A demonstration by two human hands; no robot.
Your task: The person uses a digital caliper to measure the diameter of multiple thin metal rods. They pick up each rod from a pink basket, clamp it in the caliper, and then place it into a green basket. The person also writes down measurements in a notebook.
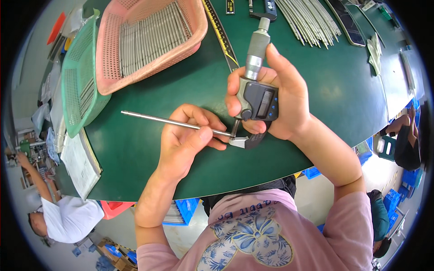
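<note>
A thin polished metal rod (167, 120) is pinched between the thumb and fingers of my left hand (185, 140). Its far end points left; the near end sits at the jaws of a digital micrometer (257, 97). My right hand (287, 90) is wrapped round the micrometer's body, thumb along the barrel, with the small display facing up. Whether both jaw faces touch the rod I cannot tell. Both hands are above the green table (149, 180).
A pink basket (153, 74) of rods stands at the back left, beside a green basket (74, 95). More rods (309, 22), a phone (346, 20), a ruler (221, 34) and another micrometer (270, 7) lie behind. Papers (81, 162) lie left. Other people (68, 219) are nearby.
</note>
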